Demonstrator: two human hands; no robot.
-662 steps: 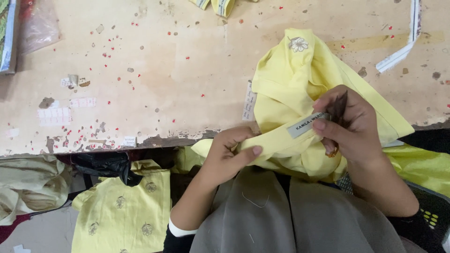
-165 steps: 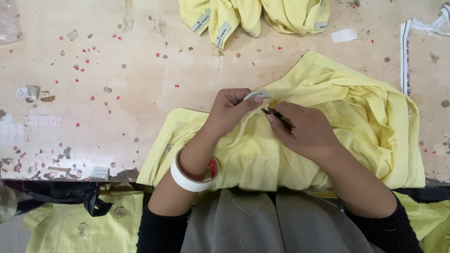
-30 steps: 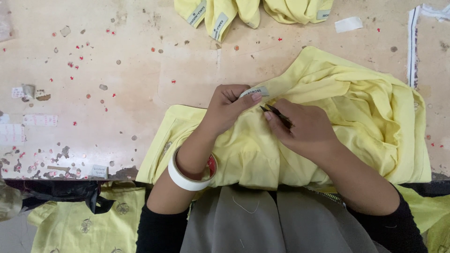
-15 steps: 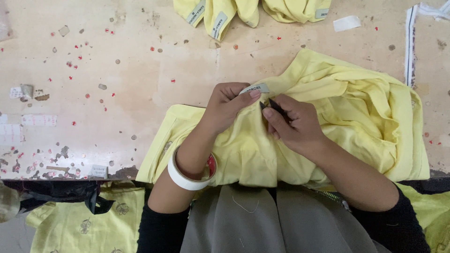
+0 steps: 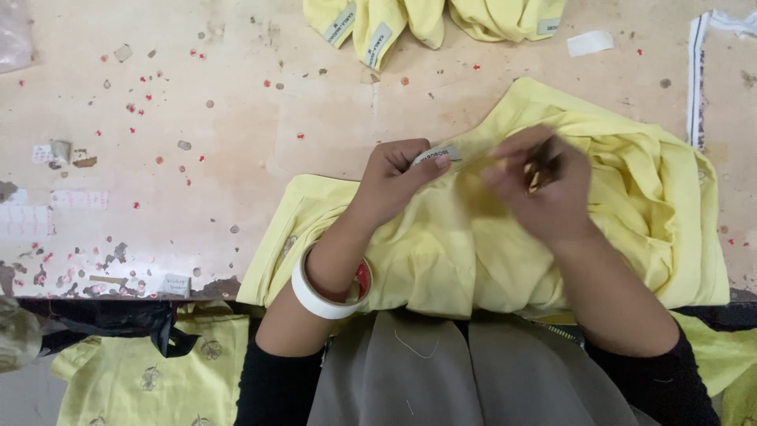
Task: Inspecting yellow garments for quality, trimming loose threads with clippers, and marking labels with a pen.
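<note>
Left hand (image 5: 394, 177): fingers pinch the grey label (image 5: 438, 155) at the neck of the yellow garment (image 5: 473, 237); white bangle (image 5: 319, 293) on the wrist.
Right hand (image 5: 544, 193): blurred, above the garment just right of the label; fingers clenched on a small dark tool (image 5: 538, 172), too blurred to identify.
Garment: bunched on the worktop (image 5: 197, 142) at its near edge.
Far edge: more yellow garments (image 5: 426, 16), a white tag (image 5: 590, 42).

Bright, even light; the right hand (image 5: 544, 189) is motion-blurred.
</note>
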